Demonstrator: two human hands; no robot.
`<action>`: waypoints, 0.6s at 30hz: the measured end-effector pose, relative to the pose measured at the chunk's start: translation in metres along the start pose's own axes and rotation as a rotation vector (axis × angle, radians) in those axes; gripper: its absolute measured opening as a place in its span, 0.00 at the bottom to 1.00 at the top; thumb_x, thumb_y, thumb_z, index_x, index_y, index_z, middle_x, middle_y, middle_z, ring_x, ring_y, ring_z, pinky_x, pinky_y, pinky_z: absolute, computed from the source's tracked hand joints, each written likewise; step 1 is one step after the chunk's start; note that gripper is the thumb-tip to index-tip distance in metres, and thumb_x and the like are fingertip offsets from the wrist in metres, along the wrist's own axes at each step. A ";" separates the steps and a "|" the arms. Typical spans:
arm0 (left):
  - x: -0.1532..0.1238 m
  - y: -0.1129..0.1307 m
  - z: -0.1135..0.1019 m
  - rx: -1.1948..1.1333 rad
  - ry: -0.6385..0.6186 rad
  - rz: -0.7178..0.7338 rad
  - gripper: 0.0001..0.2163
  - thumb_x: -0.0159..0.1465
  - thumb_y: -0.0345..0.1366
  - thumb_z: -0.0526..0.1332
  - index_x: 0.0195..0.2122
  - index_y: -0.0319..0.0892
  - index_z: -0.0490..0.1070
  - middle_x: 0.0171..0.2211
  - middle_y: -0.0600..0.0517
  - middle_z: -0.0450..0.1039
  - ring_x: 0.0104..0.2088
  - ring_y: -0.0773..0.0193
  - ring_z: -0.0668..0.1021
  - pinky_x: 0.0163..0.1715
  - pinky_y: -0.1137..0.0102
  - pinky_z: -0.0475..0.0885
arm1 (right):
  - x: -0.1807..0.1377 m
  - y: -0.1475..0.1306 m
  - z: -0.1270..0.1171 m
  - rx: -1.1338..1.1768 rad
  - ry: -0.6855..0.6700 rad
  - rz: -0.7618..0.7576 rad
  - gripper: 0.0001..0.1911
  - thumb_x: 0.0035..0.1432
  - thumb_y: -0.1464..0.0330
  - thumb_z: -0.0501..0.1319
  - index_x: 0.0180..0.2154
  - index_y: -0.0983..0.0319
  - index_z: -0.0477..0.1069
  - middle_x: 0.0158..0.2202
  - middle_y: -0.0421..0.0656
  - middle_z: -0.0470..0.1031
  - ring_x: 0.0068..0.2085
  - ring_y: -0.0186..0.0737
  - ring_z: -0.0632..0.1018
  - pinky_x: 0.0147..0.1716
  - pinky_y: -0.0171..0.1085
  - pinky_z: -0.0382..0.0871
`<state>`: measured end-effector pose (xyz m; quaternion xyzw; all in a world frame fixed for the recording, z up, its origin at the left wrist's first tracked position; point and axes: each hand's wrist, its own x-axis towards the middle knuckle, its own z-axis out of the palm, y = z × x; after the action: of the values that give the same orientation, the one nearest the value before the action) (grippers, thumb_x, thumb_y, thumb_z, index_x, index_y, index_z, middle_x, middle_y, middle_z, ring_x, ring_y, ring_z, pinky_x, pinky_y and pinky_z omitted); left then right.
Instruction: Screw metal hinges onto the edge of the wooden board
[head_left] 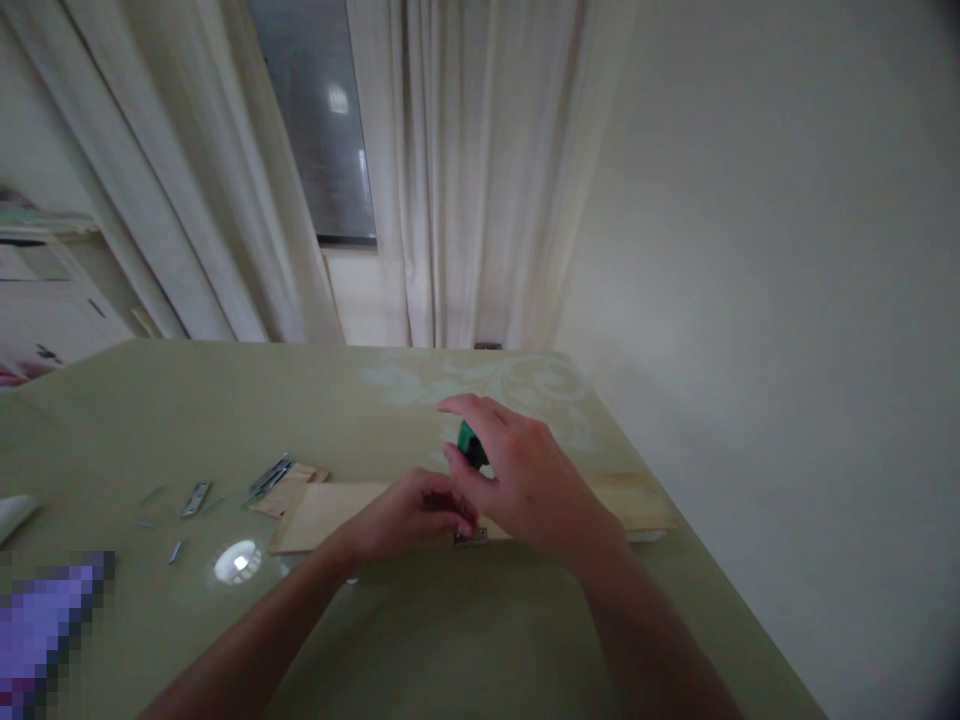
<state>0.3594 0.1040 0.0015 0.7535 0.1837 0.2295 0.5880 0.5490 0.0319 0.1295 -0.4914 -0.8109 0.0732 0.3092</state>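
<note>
Right hand (525, 480) had its fingers clamped on a green-handled tool (471, 446) over the pale flat wooden board (330, 510). Left hand (409, 515) pinched a small metal hinge (471, 537) at the board's edge on the olive worktop (225, 400).

The board (330, 510) under the hands looked like pale, bare wood with a matt face. A small bright metal fitting (471, 537) lay at its near edge. The tool handle (471, 446) in the right hand (532, 485) seemed glossy green plastic. Left of the board, flat metal plates (196, 498) glinted on the smooth, faintly shiny green table (480, 630). Far off hung soft cloth curtains (480, 170).
</note>
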 end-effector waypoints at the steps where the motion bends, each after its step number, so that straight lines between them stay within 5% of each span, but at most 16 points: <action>1: 0.000 0.004 0.001 0.015 -0.004 0.015 0.10 0.70 0.41 0.70 0.39 0.39 0.83 0.37 0.49 0.85 0.38 0.62 0.82 0.43 0.69 0.77 | 0.000 -0.001 -0.001 0.018 -0.001 -0.012 0.22 0.70 0.70 0.61 0.63 0.60 0.69 0.53 0.49 0.81 0.53 0.48 0.81 0.54 0.45 0.73; 7: 0.002 0.015 0.008 -0.012 0.133 0.034 0.10 0.66 0.38 0.72 0.31 0.37 0.82 0.30 0.50 0.82 0.31 0.63 0.80 0.34 0.72 0.76 | -0.001 -0.005 -0.001 -0.029 0.006 0.020 0.25 0.67 0.62 0.67 0.62 0.59 0.69 0.53 0.49 0.82 0.52 0.52 0.81 0.51 0.47 0.74; 14: 0.001 0.020 0.002 0.046 0.046 0.078 0.08 0.70 0.38 0.69 0.41 0.40 0.86 0.41 0.47 0.87 0.41 0.60 0.84 0.45 0.68 0.79 | 0.000 -0.005 -0.002 -0.025 0.006 0.049 0.21 0.69 0.63 0.65 0.61 0.58 0.69 0.49 0.47 0.83 0.46 0.50 0.83 0.45 0.45 0.73; 18: 0.002 0.022 0.003 0.021 0.126 0.065 0.10 0.67 0.40 0.72 0.33 0.39 0.85 0.34 0.48 0.86 0.36 0.60 0.84 0.41 0.69 0.79 | -0.001 -0.008 -0.003 -0.008 0.020 0.072 0.26 0.68 0.60 0.68 0.63 0.58 0.68 0.49 0.47 0.84 0.45 0.50 0.83 0.44 0.45 0.72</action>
<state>0.3632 0.0971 0.0229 0.7492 0.1981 0.2935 0.5598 0.5454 0.0269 0.1349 -0.5224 -0.7898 0.0761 0.3122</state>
